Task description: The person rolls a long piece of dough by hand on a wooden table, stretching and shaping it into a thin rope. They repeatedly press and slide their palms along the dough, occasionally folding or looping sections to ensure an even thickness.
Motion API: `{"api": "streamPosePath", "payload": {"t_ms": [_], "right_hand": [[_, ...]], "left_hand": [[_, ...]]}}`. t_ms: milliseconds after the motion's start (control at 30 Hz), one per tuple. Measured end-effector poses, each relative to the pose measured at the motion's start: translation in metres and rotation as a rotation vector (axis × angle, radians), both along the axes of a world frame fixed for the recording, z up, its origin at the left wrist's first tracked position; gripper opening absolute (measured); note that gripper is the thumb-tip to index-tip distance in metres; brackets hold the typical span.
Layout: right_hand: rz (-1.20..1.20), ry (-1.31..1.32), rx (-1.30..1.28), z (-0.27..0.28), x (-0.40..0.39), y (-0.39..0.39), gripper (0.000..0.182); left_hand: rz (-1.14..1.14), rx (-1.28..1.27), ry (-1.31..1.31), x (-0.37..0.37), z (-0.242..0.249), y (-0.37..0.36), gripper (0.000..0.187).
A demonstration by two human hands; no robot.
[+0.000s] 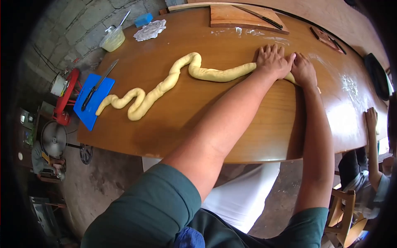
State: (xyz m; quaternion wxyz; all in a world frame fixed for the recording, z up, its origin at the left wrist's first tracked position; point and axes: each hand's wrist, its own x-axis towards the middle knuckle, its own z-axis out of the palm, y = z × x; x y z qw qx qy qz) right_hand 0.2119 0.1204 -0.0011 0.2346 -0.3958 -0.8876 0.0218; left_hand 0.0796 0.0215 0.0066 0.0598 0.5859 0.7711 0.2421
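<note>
A long, pale yellow rope of dough (215, 74) winds in curves across the wooden table, its far left end reaching a blue cutting board. My left hand (273, 62) lies palm down over the rope's right part, fingers stretched forward and slightly apart. Close beside it, my right hand (304, 70) is curled over the tapering right end, its fingers together and partly hidden. The two hands touch near the thumbs. A short piece of dough shows between the wrists, and a small tip peeks out right of my right hand.
A knife (99, 84) lies on the blue cutting board (89, 118). At the back are a plastic tub (112, 40), crumpled plastic (150, 30), a blue sponge (143, 20) and a wooden board (231, 20) with a knife. Another person's hand (371, 118) rests at the right edge.
</note>
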Motion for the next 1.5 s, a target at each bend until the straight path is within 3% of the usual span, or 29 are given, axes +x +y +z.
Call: {"api": "streamPosePath", "payload": {"t_ms": [133,167,400,467,533,567,733,900,933,1000,1100,1133,1200,1267,1400,1467,1500], "right_hand": [[0.035,-0.018,-0.007,-0.001,0.023,-0.056,0.046],[-0.004,-0.128,-0.017,-0.005,0.028,-0.063,0.053],[0.055,-0.181,-0.03,-0.016,0.073,-0.13,0.064],[0.087,-0.124,0.035,0.002,0.078,-0.16,0.061],[0.098,-0.164,-0.224,0.036,0.078,-0.196,0.053],[0.137,-0.138,-0.209,0.038,0.079,-0.208,0.049],[0.407,-0.015,0.09,0.015,0.084,-0.252,0.05],[0.286,0.019,0.068,0.022,0.08,-0.295,0.04],[0.283,0.019,0.069,0.028,0.078,-0.3,0.04],[0.311,-0.058,-0.202,0.049,0.077,-0.311,0.036],[0.311,-0.169,-0.134,0.099,0.082,-0.331,0.034],[0.305,-0.167,-0.132,0.119,0.087,-0.338,0.034],[0.417,-0.116,-0.189,0.163,0.102,-0.353,0.037],[0.293,-0.077,-0.265,0.206,0.12,-0.371,0.039],[0.257,0.235,-0.183,0.235,0.183,-0.338,0.043],[0.142,0.327,-0.297,0.247,0.221,-0.307,0.037],[0.014,0.62,-0.28,0.244,0.227,-0.301,0.034]], "left_hand": [[-0.003,-0.062,0.017,0.014,0.001,-0.047,0.09],[-0.027,-0.063,0.0,0.018,0.002,-0.062,0.092],[-0.205,-0.009,0.186,0.041,-0.007,-0.154,0.092],[-0.209,0.134,0.183,0.046,0.0,-0.188,0.083],[-0.297,0.063,0.173,0.046,0.019,-0.22,0.071],[-0.312,0.168,0.188,0.043,0.012,-0.228,0.057],[-0.511,0.253,0.013,0.012,0.012,-0.281,0.049],[-0.529,0.442,0.112,0.005,-0.017,-0.288,0.053],[-0.519,0.442,0.112,0.005,-0.017,-0.288,0.052],[-0.52,0.448,0.108,0.007,-0.014,-0.288,0.051],[-0.581,0.531,0.065,0.011,0.005,-0.299,0.027],[-0.586,0.534,0.066,0.008,0.006,-0.298,0.027],[-0.517,0.414,0.021,-0.003,0.006,-0.296,0.027],[-0.482,0.381,-0.007,-0.022,0.018,-0.304,0.027],[-0.367,0.275,-0.009,-0.079,0.025,-0.316,0.029],[-0.384,0.338,-0.028,-0.092,0.041,-0.335,0.027],[-0.361,0.317,-0.041,-0.098,0.044,-0.342,0.027]]}}
